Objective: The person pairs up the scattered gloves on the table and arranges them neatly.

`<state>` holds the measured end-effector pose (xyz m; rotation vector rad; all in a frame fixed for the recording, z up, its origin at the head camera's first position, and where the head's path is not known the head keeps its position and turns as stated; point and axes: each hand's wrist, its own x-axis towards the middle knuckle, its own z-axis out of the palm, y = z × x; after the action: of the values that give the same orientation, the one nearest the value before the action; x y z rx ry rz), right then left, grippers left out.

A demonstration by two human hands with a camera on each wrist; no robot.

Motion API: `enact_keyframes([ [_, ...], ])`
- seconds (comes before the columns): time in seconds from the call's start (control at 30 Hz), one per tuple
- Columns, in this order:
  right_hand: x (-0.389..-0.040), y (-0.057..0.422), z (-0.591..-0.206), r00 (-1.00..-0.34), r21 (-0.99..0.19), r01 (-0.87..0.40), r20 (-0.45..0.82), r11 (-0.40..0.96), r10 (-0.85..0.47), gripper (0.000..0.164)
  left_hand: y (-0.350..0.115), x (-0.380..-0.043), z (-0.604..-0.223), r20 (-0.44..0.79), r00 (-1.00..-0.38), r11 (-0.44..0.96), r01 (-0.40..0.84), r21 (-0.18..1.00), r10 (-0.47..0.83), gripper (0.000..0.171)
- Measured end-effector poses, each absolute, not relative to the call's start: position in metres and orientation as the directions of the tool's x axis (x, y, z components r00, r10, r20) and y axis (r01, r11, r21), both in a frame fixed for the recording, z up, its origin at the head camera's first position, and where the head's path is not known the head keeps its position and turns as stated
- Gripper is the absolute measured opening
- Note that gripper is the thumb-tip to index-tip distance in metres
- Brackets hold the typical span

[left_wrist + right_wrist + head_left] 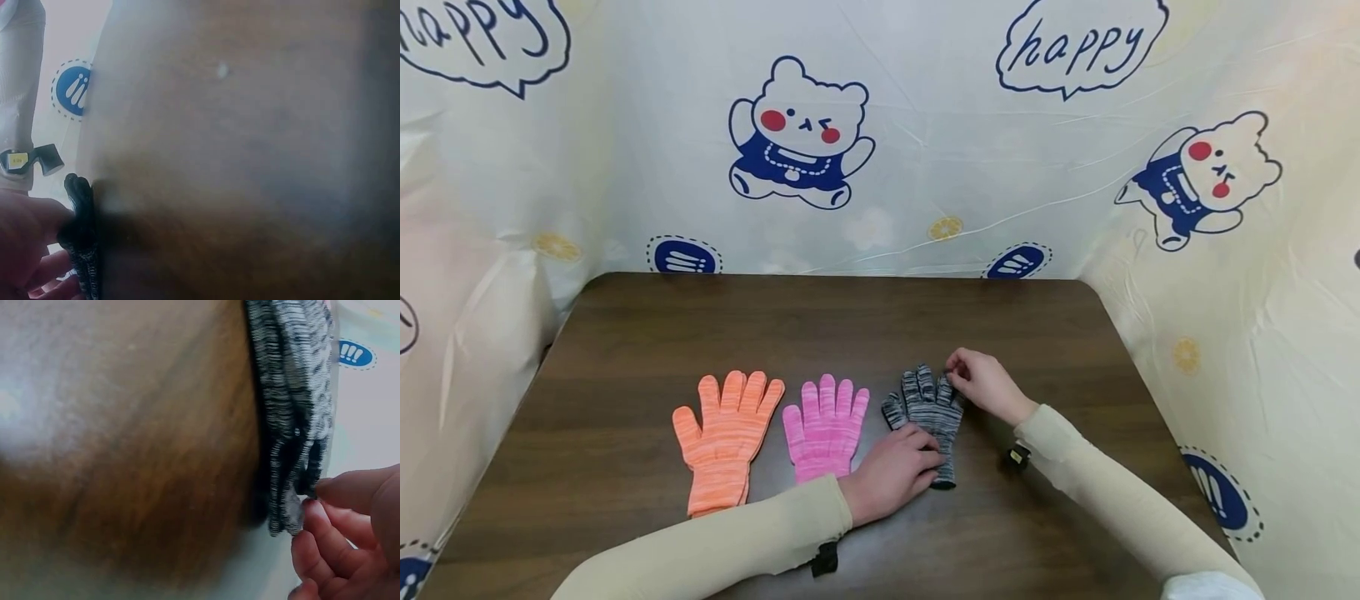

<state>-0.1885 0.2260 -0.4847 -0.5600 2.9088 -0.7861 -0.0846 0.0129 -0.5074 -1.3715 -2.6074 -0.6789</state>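
A black-and-grey striped knit glove (934,410) lies on the table at centre right, its fingers pointing to the far side. At its far right, my right hand (988,383) pinches the tip of a glove finger between thumb and index finger. The right wrist view shows that pinch up close on the striped knit (300,381). My left hand (891,471) rests on the lower left of the same glove, fingers laid across it. In the left wrist view, the thumb of that left hand (31,228) lies against the glove's dark edge (81,234).
To the left lie a pink glove (826,429), partly behind the left forearm, and an orange glove (722,450). All are on a dark brown wooden table (850,321). A white printed sheet (925,150) stands up around the far edge and both sides.
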Motion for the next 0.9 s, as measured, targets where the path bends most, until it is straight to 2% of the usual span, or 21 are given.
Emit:
enact_keyframes([
  [0.13,-0.1889,0.2244,-0.4884,-0.917,-0.491,-0.337,-0.020,0.803,-0.397,0.014,0.0123,-0.0846,-0.5071,0.305,-0.581,0.493,0.809,0.320,0.755,0.019],
  [0.33,-0.1885,0.2241,-0.4888,-0.918,-0.478,-0.349,0.000,0.806,-0.397,0.009,0.0124,-0.0831,-0.5049,0.295,-0.582,0.501,0.809,0.308,0.758,0.019],
  [0.4,-0.1895,0.2245,-0.4876,-0.923,-0.482,-0.340,0.007,0.807,-0.384,0.009,0.0123,-0.0832,-0.5044,0.286,-0.587,0.492,0.801,0.340,0.757,0.019],
  [0.63,-0.1917,0.2267,-0.4857,-0.932,-0.497,-0.318,0.006,0.808,-0.363,0.009,0.0113,-0.0871,-0.5045,0.254,-0.650,0.436,0.701,0.564,0.717,0.017],
  [0.9,-0.1880,0.2264,-0.4826,-0.931,-0.482,-0.271,-0.091,0.833,-0.355,0.011,0.0099,-0.0869,-0.4990,0.190,-0.675,0.455,0.651,0.607,0.713,0.018],
])
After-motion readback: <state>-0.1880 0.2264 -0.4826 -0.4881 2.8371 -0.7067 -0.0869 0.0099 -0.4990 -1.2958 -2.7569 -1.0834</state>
